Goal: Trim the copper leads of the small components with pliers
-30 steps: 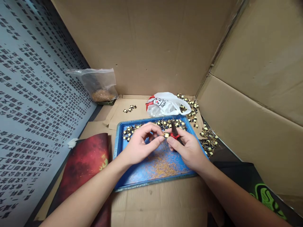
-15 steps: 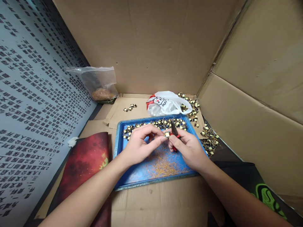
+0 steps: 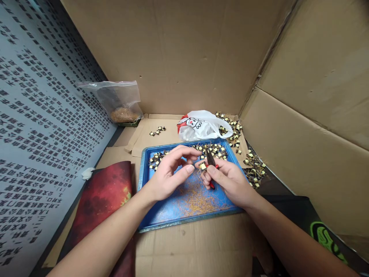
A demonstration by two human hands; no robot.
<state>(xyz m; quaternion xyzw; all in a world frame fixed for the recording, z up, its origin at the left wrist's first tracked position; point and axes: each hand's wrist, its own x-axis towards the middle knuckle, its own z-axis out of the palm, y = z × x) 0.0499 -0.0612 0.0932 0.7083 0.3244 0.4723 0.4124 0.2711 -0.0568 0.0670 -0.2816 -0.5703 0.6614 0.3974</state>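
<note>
My right hand (image 3: pixel 229 177) is closed around red-handled pliers (image 3: pixel 210 157), their dark jaws pointing up and away. The same hand also pinches a small transformer coil (image 3: pixel 203 166), yellow on top with thin copper wire ends. Just left of that coil, my left hand (image 3: pixel 168 175) has its thumb and fingers apart with nothing between them. Both hands are above a blue tray (image 3: pixel 184 222). Similar coils (image 3: pixel 215 151) lie along the tray's far side, partly hidden by my hands. Copper wire clippings (image 3: pixel 200 201) are scattered over its near part.
More coils (image 3: pixel 255 171) are piled right of the tray, by a white plastic bag (image 3: pixel 201 129). A few coils (image 3: pixel 157 131) lie on cardboard at the back. A clear bag with copper-coloured contents (image 3: pixel 123 114) stands back left. A red mat (image 3: pixel 105 196) lies left; cardboard walls (image 3: pixel 178 50) enclose the space.
My left fingers have let go of the coil and spread, drawing slightly left. The coil stays in my right hand, tilted more, with the pliers held much as before.
</note>
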